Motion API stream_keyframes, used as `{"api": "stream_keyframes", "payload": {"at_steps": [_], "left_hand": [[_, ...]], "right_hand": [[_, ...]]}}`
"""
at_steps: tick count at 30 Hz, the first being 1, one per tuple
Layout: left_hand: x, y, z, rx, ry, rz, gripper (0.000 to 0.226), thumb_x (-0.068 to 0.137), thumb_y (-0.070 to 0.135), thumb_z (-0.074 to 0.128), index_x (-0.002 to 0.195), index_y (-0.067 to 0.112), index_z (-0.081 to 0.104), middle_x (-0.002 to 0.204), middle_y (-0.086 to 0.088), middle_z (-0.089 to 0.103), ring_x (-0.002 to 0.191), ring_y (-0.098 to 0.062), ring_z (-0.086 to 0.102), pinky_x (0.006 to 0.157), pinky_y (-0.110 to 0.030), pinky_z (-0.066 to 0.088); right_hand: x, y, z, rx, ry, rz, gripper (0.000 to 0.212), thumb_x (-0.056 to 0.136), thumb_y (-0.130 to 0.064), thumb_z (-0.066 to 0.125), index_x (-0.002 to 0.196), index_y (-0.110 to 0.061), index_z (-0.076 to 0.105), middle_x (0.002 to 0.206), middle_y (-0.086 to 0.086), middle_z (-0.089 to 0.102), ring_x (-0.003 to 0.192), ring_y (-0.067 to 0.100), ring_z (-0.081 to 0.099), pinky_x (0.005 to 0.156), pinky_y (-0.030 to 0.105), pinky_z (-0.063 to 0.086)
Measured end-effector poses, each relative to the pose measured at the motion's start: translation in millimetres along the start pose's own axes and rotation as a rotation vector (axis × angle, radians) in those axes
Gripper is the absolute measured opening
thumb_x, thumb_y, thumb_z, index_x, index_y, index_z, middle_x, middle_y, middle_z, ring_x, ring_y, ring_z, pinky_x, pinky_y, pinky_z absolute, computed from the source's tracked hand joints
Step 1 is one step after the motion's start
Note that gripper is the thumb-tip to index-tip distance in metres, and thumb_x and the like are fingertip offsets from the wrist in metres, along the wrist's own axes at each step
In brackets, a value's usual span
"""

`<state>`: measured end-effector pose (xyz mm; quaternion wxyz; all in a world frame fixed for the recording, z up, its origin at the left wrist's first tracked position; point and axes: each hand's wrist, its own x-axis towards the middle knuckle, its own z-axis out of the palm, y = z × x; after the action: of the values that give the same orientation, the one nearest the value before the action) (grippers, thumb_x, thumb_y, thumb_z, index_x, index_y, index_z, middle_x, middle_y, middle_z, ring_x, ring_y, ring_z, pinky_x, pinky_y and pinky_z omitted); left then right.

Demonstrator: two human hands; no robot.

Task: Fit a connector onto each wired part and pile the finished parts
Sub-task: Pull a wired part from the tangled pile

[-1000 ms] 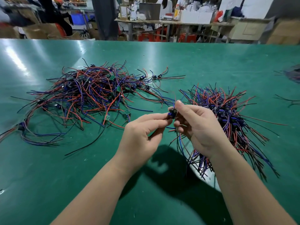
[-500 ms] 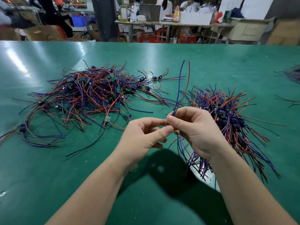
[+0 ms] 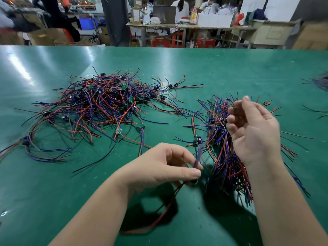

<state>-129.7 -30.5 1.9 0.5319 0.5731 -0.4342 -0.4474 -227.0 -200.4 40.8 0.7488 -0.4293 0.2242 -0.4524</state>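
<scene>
Right hand has lifted away, slack and empty, centre right. Left hand pinches the wired part. Judged limp and light; grip near its body.

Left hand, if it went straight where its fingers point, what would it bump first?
Probably the right pile of wired parts, just past where the left hand points; depth is unclear, so it might pass above.

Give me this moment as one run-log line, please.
left hand: pinches wired part | right hand: empty, above right pile
</scene>
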Motion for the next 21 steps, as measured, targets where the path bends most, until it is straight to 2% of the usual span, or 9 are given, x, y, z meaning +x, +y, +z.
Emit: {"api": "stream_keyframes", "payload": {"at_steps": [2,4,5,8,11,14,17,19,21], "left_hand": [[-0.7,3.1,-3.3,-0.180,0.024,0.074,0.019,0.066,0.033,0.083,0.079,0.029,0.071,0.080,-0.003,0.073,0.071,-0.015,0.068,0.062,-0.024,0.053],[0.3,4.9,-6.7,-0.403,0.078,0.177,0.030,0.056,0.037,0.090,0.076,0.028,0.069,0.079,-0.007,0.073,0.064,-0.014,0.068,0.057,-0.025,0.055],[0.9,6.0,-7.8,-0.490,0.121,0.236,0.033,0.053,0.037,0.092,0.073,0.028,0.068,0.078,-0.008,0.072,0.061,-0.013,0.067,0.055,-0.025,0.056],[2.3,8.7,-7.3,-0.586,0.322,0.368,0.040,0.044,0.038,0.094,0.068,0.026,0.064,0.076,-0.002,0.069,0.056,-0.010,0.064,0.050,-0.022,0.054],[5.7,6.9,-4.5,-0.348,0.569,0.454,0.044,0.049,0.026,0.093,0.073,0.019,0.057,0.072,0.007,0.065,0.056,-0.009,0.059,0.051,-0.021,0.051],[8.1,3.9,1.8,-0.102,0.700,0.519,0.038,0.058,0.015,0.086,0.076,0.017,0.052,0.074,0.008,0.066,0.062,-0.010,0.057,0.055,-0.025,0.050],[7.6,-0.5,4.4,0.097,0.713,0.545,0.033,0.057,0.027,0.086,0.071,0.029,0.056,0.070,0.010,0.061,0.062,-0.005,0.056,0.057,-0.021,0.049],[8.8,-3.7,6.6,0.267,0.678,0.543,0.031,0.062,0.015,0.083,0.070,0.029,0.057,0.069,0.008,0.061,0.062,-0.003,0.057,0.058,-0.018,0.048],[10.7,-5.4,9.5,0.332,0.661,0.519,0.030,0.067,0.002,0.071,0.073,0.029,0.059,0.073,0.007,0.064,0.065,-0.004,0.059,0.059,-0.018,0.048]], "right_hand": [[1.9,-1.3,-3.4,0.008,-0.011,0.040,0.021,0.097,-0.016,0.052,0.079,-0.010,0.059,0.061,0.001,0.063,0.047,0.011,0.054,0.044,0.017,0.042],[0.7,0.4,-4.5,-0.094,-0.103,0.122,0.010,0.094,-0.010,0.054,0.086,-0.009,0.060,0.063,0.003,0.064,0.047,0.011,0.056,0.041,0.018,0.043],[-1.4,2.8,-3.4,-0.178,-0.193,0.172,0.005,0.090,-0.006,0.057,0.088,-0.008,0.061,0.064,0.004,0.064,0.048,0.011,0.057,0.042,0.017,0.044],[-12.9,14.9,2.4,-0.384,-0.517,0.298,0.017,0.070,-0.004,0.071,0.085,-0.011,0.069,0.070,0.006,0.067,0.054,0.013,0.061,0.047,0.016,0.047],[-24.8,24.9,10.7,-0.307,-0.684,0.385,0.025,0.056,-0.012,0.081,0.081,-0.014,0.076,0.074,0.006,0.069,0.059,0.014,0.063,0.053,0.017,0.047],[-27.5,29.0,16.5,-0.176,-0.662,0.379,0.013,0.063,-0.013,0.072,0.074,-0.018,0.077,0.067,0.002,0.069,0.054,0.009,0.062,0.052,0.015,0.047],[-24.3,27.2,17.6,-0.085,-0.569,0.354,0.011,0.063,-0.015,0.067,0.069,-0.015,0.076,0.062,0.000,0.067,0.051,0.007,0.060,0.050,0.014,0.048],[-21.3,24.0,15.9,-0.091,-0.517,0.329,0.010,0.063,-0.014,0.066,0.066,-0.015,0.076,0.061,-0.001,0.066,0.051,0.007,0.059,0.051,0.015,0.047],[-18.6,21.6,14.1,-0.134,-0.482,0.301,0.010,0.064,-0.014,0.066,0.066,-0.016,0.076,0.062,-0.001,0.066,0.051,0.007,0.060,0.051,0.015,0.047]]}}
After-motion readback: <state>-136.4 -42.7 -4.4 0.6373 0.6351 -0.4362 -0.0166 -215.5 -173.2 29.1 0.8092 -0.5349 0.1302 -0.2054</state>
